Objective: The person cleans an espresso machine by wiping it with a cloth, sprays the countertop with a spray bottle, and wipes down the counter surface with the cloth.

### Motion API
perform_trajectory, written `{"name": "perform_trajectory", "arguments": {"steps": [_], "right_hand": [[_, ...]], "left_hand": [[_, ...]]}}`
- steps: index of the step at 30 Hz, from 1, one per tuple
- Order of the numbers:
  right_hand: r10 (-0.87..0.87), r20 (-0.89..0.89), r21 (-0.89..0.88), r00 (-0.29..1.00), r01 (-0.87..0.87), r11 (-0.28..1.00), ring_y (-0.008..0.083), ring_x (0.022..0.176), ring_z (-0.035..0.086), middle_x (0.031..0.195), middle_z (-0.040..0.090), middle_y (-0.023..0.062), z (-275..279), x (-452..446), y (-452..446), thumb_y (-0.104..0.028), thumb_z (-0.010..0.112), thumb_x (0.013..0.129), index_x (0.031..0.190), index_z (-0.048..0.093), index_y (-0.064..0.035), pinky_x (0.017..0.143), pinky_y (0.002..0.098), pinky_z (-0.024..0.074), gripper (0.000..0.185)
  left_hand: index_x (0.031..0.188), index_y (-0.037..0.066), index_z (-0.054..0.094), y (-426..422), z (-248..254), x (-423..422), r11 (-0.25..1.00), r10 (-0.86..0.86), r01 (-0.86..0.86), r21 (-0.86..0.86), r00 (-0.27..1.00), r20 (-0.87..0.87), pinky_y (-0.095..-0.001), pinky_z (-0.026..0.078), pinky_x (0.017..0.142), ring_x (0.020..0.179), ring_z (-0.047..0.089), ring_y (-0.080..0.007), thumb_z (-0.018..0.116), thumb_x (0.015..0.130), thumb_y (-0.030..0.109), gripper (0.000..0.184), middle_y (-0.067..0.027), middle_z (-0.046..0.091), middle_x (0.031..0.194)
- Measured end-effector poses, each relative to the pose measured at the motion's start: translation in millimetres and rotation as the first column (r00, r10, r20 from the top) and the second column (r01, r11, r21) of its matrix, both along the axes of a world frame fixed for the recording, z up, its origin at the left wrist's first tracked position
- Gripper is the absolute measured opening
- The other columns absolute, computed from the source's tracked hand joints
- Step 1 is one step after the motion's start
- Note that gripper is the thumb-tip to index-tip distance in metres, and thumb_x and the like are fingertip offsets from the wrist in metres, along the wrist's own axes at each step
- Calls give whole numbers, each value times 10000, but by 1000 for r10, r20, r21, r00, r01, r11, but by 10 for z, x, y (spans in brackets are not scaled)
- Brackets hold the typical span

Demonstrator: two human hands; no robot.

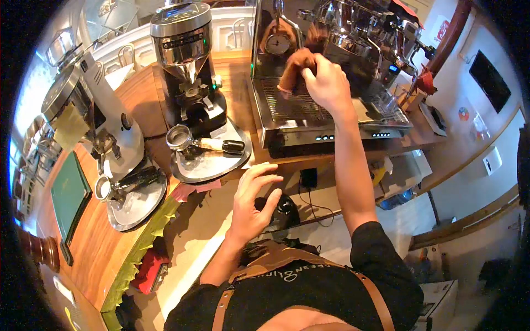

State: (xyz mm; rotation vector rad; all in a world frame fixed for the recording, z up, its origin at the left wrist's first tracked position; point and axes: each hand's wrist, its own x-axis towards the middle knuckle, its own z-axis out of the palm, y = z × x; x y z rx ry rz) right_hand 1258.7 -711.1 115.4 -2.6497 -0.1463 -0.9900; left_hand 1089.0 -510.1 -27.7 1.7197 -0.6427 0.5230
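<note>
Head view, cloth (291,74), grinder (183,41) beside espresso machine (298,137)

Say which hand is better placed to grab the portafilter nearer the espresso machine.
Probably the left hand: it looks empty and is nearer that portafilter, while the right hand holds a brown cloth above the drip tray.

This looks like the service counter of a café: a large metal espresso machine (295,116) stands by a wooden counter (132,96) bearing a black coffee grinder (182,49) and a pale grinder (117,124), each with a filter holder (211,143) on a metal tray (229,161) before it.
</note>
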Motion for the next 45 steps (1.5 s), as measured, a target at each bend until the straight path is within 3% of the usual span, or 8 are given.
{"name": "perform_trajectory", "arguments": {"steps": [11,17,20,24,28,31,37,45], "right_hand": [[168,-73,107,983,-160,981,448,1018,648,1005,702,259,-172,51,-120,-224,630,890,1063,685,-23,904,528,514,272],[610,-130,472,781,-492,731,124,796,671,891,751,109,-433,691,-402,-80,654,884,1039,704,21,769,324,530,192],[307,-70,267,949,-279,923,145,732,664,805,728,136,-325,242,-296,-87,676,850,985,703,33,711,335,516,183],[363,-54,298,930,-332,895,149,737,670,830,734,152,-570,207,-492,-57,679,836,962,708,22,718,322,509,152],[162,333,316,929,-272,909,207,868,717,951,747,154,-63,-304,-648,-27,671,813,1040,731,-24,828,357,548,236],[62,835,-61,547,-19,998,288,857,715,913,725,148,624,-253,-871,36,619,798,1111,737,-56,810,365,562,347],[197,193,-102,961,-180,978,306,1074,621,1119,660,166,1393,82,-540,63,587,789,1052,732,-13,967,416,507,310],[602,268,-202,752,-567,798,302,899,658,926,705,160,1052,-193,-796,95,539,729,786,682,17,816,378,525,173]], "left_hand": [[1092,49,685,37,-39,-203,1000,24,-24,18,1000,3,-449,389,1099,1262,557,-332,689,873,100,224,-158,636,1296],[1078,41,683,9,-57,-263,998,51,-52,-17,998,-41,-428,394,1084,1243,567,-312,682,871,91,213,-148,639,1288],[1082,42,682,-74,-41,-257,1000,22,-23,-8,998,-53,-425,394,1081,1246,566,-306,674,881,99,209,-143,638,1288],[1084,43,681,-129,-52,-285,1000,9,-9,13,998,-55,-425,393,1081,1246,566,-306,677,883,113,213,-144,638,1287],[1077,40,687,-125,-71,-300,999,50,-51,-17,996,-70,-451,402,1087,1244,565,-342,696,882,91,202,-145,642,1272],[1069,34,688,-128,-70,-296,997,81,-82,-4,991,-106,-441,411,1076,1239,568,-334,694,886,91,192,-149,643,1269],[1074,30,690,-284,-20,-306,999,28,-25,32,996,-80,-438,412,1077,1242,567,-336,684,888,83,194,-150,642,1271],[1070,28,690,-272,-70,-406,987,158,-161,-8,979,-129,-439,386,1096,1244,568,-313,665,893,111,196,-146,638,1273]]}}
